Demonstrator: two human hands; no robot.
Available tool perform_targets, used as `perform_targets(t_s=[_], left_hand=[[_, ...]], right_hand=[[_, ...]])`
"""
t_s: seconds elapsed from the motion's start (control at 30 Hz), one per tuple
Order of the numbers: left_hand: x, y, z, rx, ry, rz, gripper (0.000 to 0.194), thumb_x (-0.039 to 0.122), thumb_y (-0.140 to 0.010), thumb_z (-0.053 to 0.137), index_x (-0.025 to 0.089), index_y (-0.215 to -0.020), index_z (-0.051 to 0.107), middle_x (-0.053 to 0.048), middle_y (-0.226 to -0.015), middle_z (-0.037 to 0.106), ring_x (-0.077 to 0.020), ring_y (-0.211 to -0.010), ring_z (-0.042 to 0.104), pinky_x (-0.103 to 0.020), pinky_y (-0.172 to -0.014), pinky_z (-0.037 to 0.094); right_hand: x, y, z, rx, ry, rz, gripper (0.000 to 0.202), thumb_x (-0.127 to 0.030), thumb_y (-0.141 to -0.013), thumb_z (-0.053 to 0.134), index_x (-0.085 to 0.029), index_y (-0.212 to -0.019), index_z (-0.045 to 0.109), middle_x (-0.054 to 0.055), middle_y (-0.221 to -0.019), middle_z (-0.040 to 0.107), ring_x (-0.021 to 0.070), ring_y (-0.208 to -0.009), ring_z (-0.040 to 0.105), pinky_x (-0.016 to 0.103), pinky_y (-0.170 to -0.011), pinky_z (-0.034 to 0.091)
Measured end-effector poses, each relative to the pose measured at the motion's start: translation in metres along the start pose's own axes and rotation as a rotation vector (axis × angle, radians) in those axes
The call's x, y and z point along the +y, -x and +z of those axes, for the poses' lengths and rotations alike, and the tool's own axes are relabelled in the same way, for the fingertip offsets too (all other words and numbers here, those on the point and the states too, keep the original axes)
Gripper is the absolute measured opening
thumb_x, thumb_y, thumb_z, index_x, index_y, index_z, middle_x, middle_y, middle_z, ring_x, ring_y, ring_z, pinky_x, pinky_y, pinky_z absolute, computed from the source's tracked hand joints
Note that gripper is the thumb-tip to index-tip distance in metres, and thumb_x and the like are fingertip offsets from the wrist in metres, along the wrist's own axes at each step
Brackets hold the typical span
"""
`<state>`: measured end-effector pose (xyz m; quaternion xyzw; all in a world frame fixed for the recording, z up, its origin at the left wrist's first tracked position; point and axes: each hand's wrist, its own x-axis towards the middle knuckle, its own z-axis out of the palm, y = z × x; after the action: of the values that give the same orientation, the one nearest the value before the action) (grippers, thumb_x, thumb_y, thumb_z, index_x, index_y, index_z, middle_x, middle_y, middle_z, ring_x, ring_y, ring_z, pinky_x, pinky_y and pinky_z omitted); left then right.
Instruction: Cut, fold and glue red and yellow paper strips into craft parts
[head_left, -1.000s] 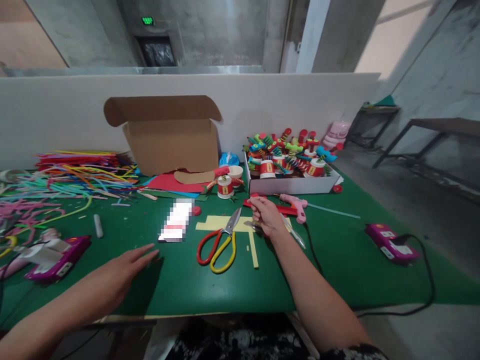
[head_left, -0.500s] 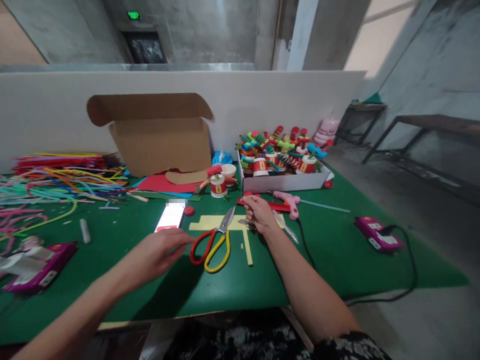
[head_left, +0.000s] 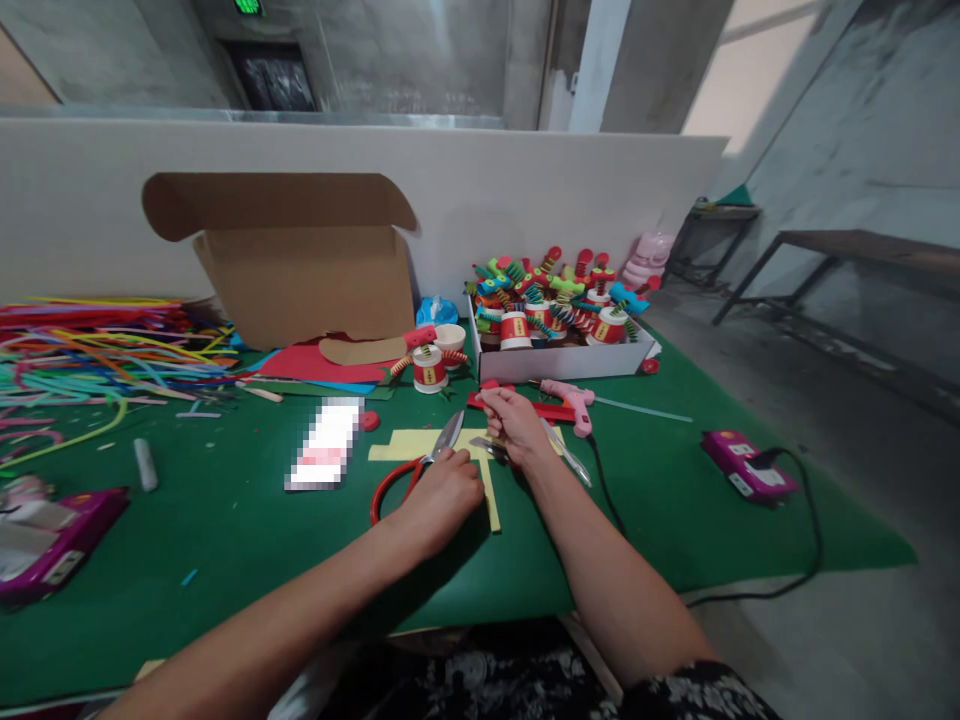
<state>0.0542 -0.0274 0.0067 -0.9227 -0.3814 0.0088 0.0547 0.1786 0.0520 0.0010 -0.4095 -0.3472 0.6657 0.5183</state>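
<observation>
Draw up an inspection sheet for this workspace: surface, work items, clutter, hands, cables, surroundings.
Surface: green tabletop, small scraps scattered.
Work items: scissors, handles partly hidden; yellow strips.
Clutter: heaped coloured stems at left; phone, screen blurred out; white box packed with cup figures.
Hands: left hand over the scissors, grip unclear; right hand fingertips close together, anything held indistinct.
Cables: black cable from the right-side purple power strip; cord from the pink glue gun.
Surroundings: white partition behind; dark table at right.

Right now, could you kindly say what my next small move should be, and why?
I'd perhaps bring the left hand to the right hand: the two are close, the right is held in a pinch, and the left, partly hiding the scissors, shows no clear grip on them.
</observation>
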Motion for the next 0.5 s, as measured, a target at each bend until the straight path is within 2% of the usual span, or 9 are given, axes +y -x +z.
perform_targets(t_s=[0.13, 0.23, 0.4, 0.5], left_hand=[[0.001, 0.003, 0.010, 0.053, -0.008, -0.021, 0.024, 0.007, -0.087, 0.039, 0.014, -0.073, 0.058, -0.007, -0.074, 0.058, -0.0203, -0.078, 0.050, -0.036, -0.074, 0.039], [0.006, 0.013, 0.007, 0.038, 0.087, -0.020, 0.020, 0.011, -0.087, 0.041, 0.014, -0.073, 0.056, -0.006, -0.075, 0.057, -0.0195, -0.079, 0.049, -0.035, -0.075, 0.040], [0.030, 0.056, -0.022, -0.118, 0.414, 0.193, 0.009, 0.011, -0.081, 0.048, 0.017, -0.075, 0.052, -0.002, -0.078, 0.058, -0.0155, -0.078, 0.049, -0.026, -0.067, 0.040], [0.046, 0.080, -0.029, -0.207, 0.488, 0.329, 0.008, 0.012, -0.078, 0.055, 0.018, -0.074, 0.052, 0.000, -0.077, 0.059, -0.0129, -0.076, 0.050, -0.021, -0.065, 0.040]], right_hand=[[-0.001, -0.001, 0.000, 0.009, 0.016, 0.002, 0.024, -0.033, -0.059, 0.070, -0.016, -0.064, 0.056, -0.010, -0.045, 0.040, 0.0001, -0.036, 0.026, 0.014, -0.033, 0.019], [-0.001, -0.001, -0.002, 0.036, 0.019, 0.013, 0.025, -0.033, -0.058, 0.071, -0.016, -0.064, 0.054, -0.010, -0.045, 0.040, 0.0002, -0.036, 0.027, 0.014, -0.034, 0.019], [0.000, -0.003, -0.004, 0.046, 0.017, 0.022, 0.026, -0.032, -0.056, 0.072, -0.017, -0.063, 0.052, -0.010, -0.045, 0.040, 0.0001, -0.036, 0.027, 0.013, -0.033, 0.019], [0.002, -0.003, -0.003, 0.032, 0.031, 0.009, 0.027, -0.034, -0.057, 0.072, -0.016, -0.064, 0.053, -0.011, -0.044, 0.038, 0.0001, -0.036, 0.028, 0.013, -0.033, 0.019]])
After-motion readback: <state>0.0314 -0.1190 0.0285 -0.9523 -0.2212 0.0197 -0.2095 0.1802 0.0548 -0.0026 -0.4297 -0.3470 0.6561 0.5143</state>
